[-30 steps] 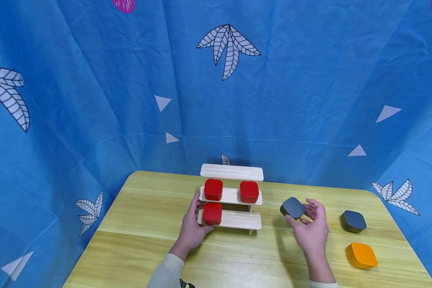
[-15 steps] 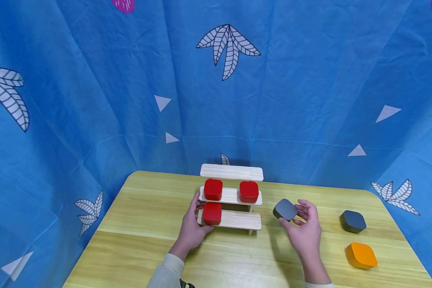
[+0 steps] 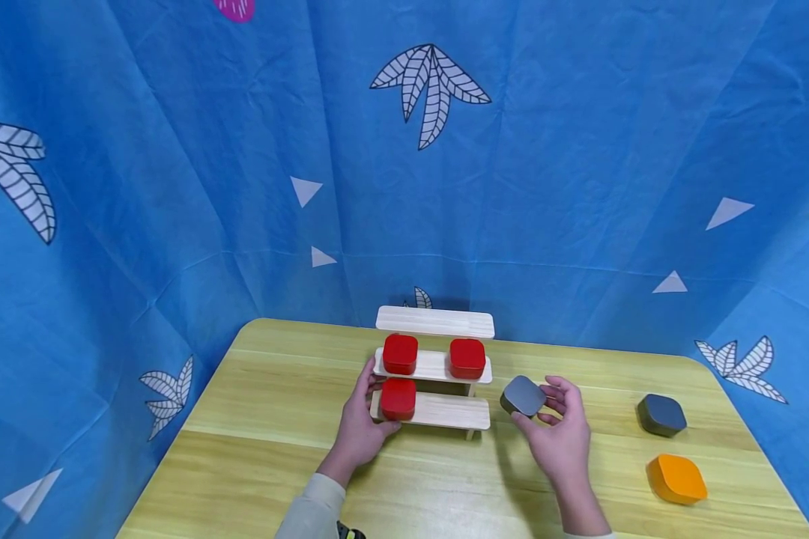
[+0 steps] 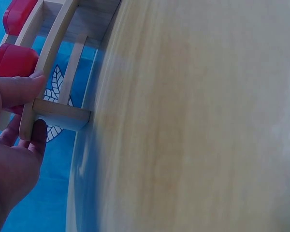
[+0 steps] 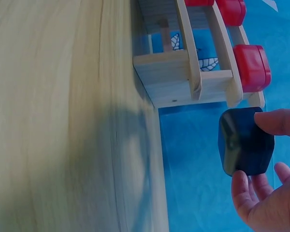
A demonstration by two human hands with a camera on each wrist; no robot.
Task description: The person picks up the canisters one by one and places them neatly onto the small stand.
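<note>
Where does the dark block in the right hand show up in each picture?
Head: dark block, lower half, right of centre, in the right hand.
Left wrist: not in it.
Right wrist: dark block towards the right, slightly below mid-height.
Shared landmark: the shelf, seen in all three.

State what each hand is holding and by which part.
The right hand pinches a dark gray block by its sides; the left hand grips the wooden rack by the left end of its lowest board.
</note>
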